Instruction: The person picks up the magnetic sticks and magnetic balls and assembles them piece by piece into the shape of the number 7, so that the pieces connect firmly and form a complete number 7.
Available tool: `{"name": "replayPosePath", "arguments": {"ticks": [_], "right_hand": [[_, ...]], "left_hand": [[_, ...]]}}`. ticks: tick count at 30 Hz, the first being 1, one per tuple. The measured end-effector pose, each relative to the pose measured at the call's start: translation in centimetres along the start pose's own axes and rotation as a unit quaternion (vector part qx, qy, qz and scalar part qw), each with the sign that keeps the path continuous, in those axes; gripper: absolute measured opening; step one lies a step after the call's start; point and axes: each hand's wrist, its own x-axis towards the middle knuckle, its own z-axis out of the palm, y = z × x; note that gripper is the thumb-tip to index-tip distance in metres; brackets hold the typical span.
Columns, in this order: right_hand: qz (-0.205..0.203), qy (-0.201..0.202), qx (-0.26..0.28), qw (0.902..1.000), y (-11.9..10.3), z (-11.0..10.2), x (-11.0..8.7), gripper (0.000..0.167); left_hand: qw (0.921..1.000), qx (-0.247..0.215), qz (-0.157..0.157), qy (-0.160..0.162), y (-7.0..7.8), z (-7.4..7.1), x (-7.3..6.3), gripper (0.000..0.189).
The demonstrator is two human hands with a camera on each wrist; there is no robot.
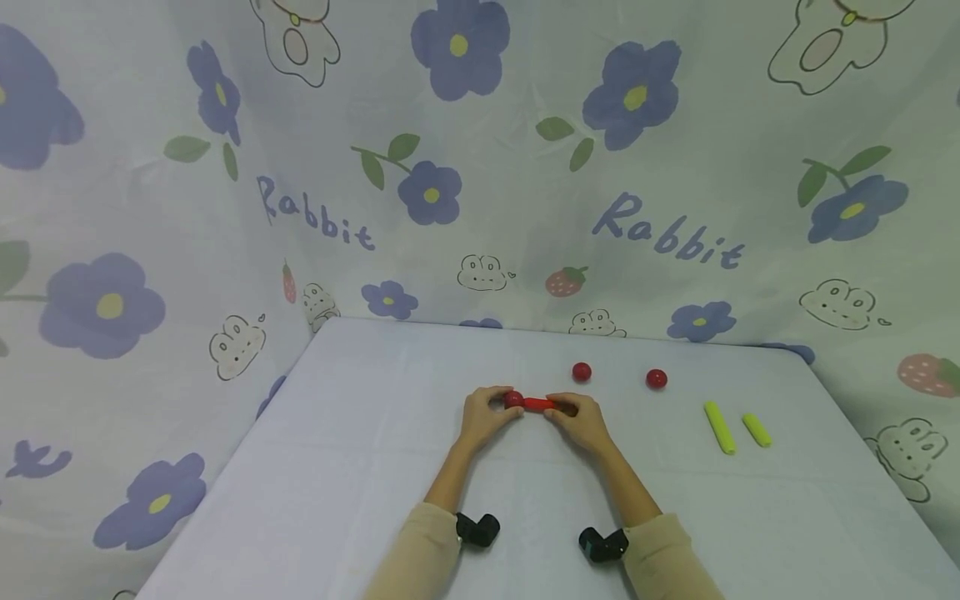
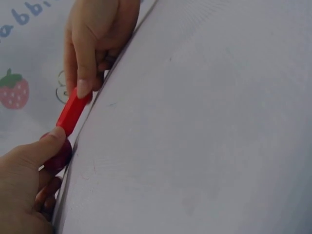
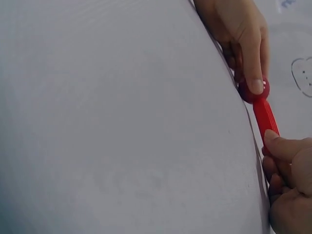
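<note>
Red stick [image 1: 537, 404] meets a red ball [image 1: 513, 399] over the far middle of the surface [image 1: 337, 483] — left hand [image 1: 480, 419] pinching the ball, right hand [image 1: 585, 425] the stick; best keep both aligned, pressing straight.

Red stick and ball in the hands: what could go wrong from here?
1. The round red ball, pinched by the left hand, could slip out and roll.
2. The right hand grips the red stick by its far end; a crooked push might skid its tip off the ball.
3. A loose ball lies just beyond the right hand; a bump could set it rolling.
</note>
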Motion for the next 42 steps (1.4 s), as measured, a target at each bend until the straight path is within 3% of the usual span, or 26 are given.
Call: {"name": "replayPosePath", "arguments": {"ticks": [26,32,36,42], "right_hand": [[0.006,0.023,0.010,0.9997,0.3,0.3,-0.3,0.026],[0.047,0.025,0.060,0.9968,0.8,-0.4,-0.1,0.026],[0.071,0.060,0.089,0.9916,0.6,-1.3,0.0,0.025],[0.075,0.167,0.109,0.9770,0.3,-2.8,0.5,0.026]], "left_hand": [[0.9995,0.010,0.017,0.025,-0.3,0.2,-0.2,0.042],[0.9993,0.016,0.019,0.026,-0.5,0.3,-0.2,0.042],[0.9994,0.013,0.020,0.024,-0.5,0.4,-0.1,0.042],[0.9997,0.008,0.012,0.018,-0.5,0.4,-0.1,0.042]]}}
